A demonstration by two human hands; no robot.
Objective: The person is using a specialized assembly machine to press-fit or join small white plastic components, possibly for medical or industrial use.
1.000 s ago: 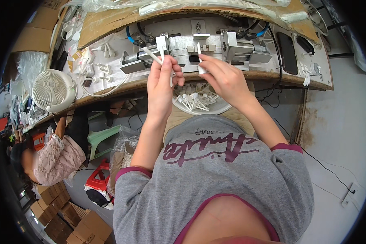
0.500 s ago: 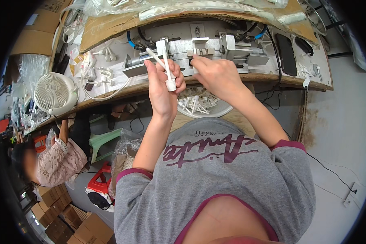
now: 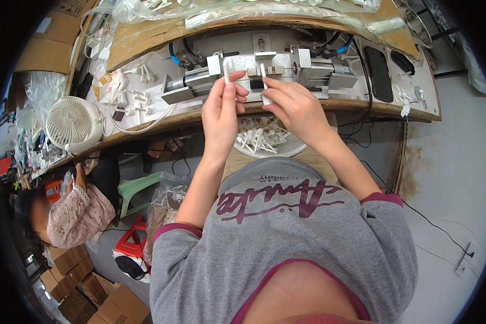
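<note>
My left hand (image 3: pixel 220 116) pinches a slim white plastic rod (image 3: pixel 226 71) between thumb and fingers, its upper end pointing away from me. Close by on the right, my right hand (image 3: pixel 297 108) grips another white plastic rod (image 3: pixel 263 70), also upright, by its lower part. Both hands hover over the front edge of the bench, just before a metal clamping fixture (image 3: pixel 262 70) with a block on each side. Beneath them, near my lap, a round white bowl (image 3: pixel 294 148) holds a heap of white rods with wider ends (image 3: pixel 262 139).
Left along the bench are a white fan (image 3: pixel 73 124), a cable and loose white parts (image 3: pixel 140 102). A black phone (image 3: pixel 379 74) lies at right. Cardboard (image 3: pixel 146 43) overhangs the fixture. Another person (image 3: pixel 81 216) sits at far left, near a green stool (image 3: pixel 137 191).
My left hand has turned over; the two crossing rods seen in it are now one visible upright rod. My right hand has drawn back slightly from the fixture, showing its rod.
</note>
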